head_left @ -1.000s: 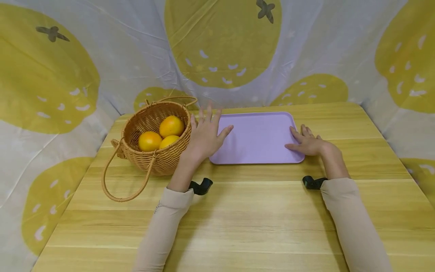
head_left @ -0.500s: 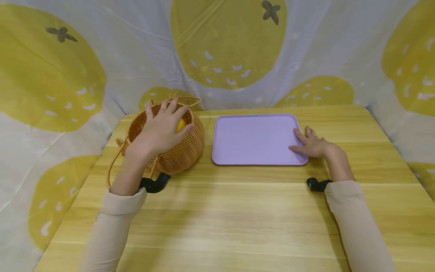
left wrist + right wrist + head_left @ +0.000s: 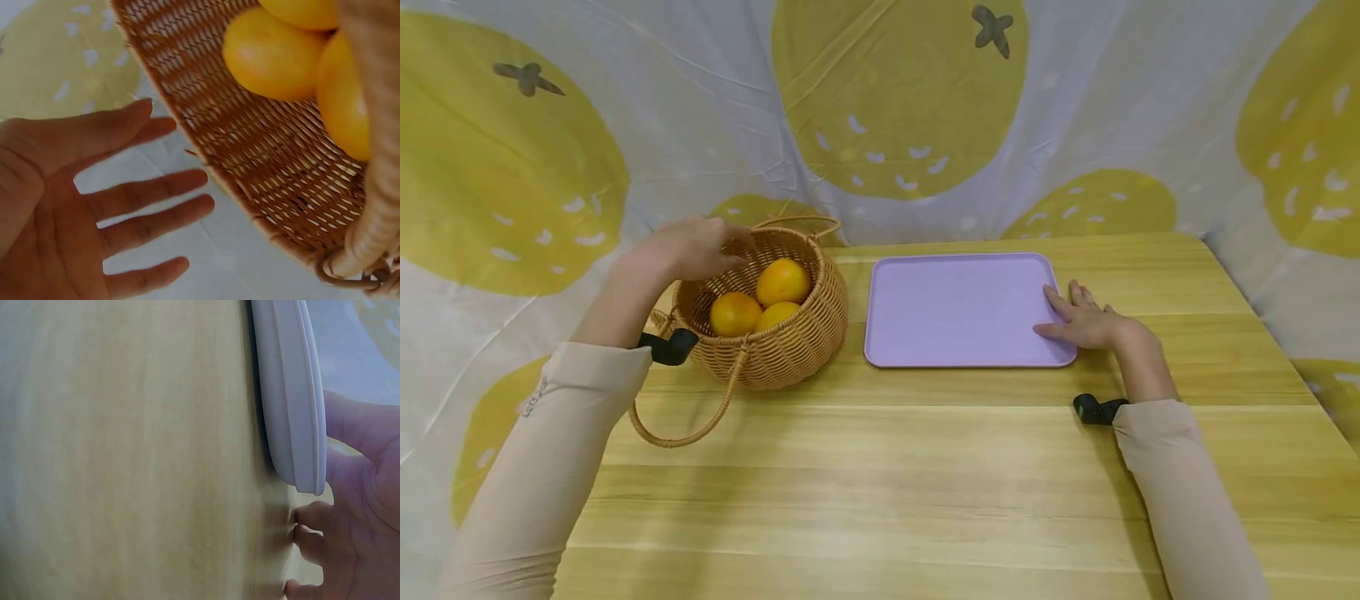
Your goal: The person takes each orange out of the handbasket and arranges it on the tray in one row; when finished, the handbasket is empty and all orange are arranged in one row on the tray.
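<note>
A wicker basket (image 3: 797, 350) with two looped handles stands on the left of the table, and three yellow-orange fruits, mango-like, lie in it, among them one fruit (image 3: 783, 282) at the back. My left hand (image 3: 692, 247) is raised at the basket's far left rim. In the left wrist view its fingers (image 3: 153, 190) are spread and nearly straight, holding nothing, beside the basket wall (image 3: 206, 125). My right hand (image 3: 1090, 323) rests at the right end of a lilac tray (image 3: 958, 310), thumb and a finger on the rim. The right wrist view shows other fingertips touching the table.
The wooden table (image 3: 925, 483) runs under everything. A basket handle (image 3: 688, 437) loops out toward the near side. A patterned cloth (image 3: 895, 100) hangs right behind the table's back edge. Dark camera mounts (image 3: 1097, 408) stick out at both wrists.
My left hand has moved left from the tray's left end, passing over the basket to its far left rim. The right hand, tray and fruits have stayed in place.
</note>
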Motion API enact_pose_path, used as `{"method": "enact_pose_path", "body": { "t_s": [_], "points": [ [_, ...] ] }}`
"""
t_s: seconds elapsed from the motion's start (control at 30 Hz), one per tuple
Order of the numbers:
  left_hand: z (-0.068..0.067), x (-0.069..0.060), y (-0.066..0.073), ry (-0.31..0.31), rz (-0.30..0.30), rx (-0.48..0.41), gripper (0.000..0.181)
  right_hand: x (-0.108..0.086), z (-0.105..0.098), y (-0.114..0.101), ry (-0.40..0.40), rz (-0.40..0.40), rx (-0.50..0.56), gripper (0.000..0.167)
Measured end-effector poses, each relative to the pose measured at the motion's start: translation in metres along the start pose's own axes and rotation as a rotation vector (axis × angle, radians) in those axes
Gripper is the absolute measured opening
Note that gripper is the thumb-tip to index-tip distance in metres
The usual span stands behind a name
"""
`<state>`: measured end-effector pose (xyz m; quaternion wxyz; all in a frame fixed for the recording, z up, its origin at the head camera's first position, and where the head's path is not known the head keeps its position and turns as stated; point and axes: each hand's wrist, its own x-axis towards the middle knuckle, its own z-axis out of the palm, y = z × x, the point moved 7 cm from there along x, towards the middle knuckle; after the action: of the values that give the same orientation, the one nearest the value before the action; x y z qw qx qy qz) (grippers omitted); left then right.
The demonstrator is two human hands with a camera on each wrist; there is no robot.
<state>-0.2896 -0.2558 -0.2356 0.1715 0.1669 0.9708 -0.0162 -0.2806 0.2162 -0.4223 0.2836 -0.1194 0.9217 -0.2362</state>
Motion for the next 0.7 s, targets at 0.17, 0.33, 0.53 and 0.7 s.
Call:
{"method": "enact_pose_path", "body": {
  "t_s": [0.17, 0.33, 0.53, 0.7],
  "points": [
    [0.002, 0.016, -0.012, -0.038, 0.057, -0.016, 0.035, -0.001, 0.0, -0.002, 0.004, -0.004, 0.0, 0.087],
    [0.002, 0.024, -0.011, -0.053, 0.067, 0.033, 0.032, -0.001, 0.0, -0.002, 0.002, 0.0, 0.002, 0.087],
    [0.005, 0.038, 0.002, -0.06, 0.13, 0.026, 0.032, 0.0, 0.0, -0.003, 0.004, 0.001, -0.003, 0.088],
    [0.008, 0.048, 0.006, -0.096, 0.097, 0.041, 0.04, -0.001, 0.0, -0.002, 0.004, 0.008, -0.006, 0.088]
  ]
}}
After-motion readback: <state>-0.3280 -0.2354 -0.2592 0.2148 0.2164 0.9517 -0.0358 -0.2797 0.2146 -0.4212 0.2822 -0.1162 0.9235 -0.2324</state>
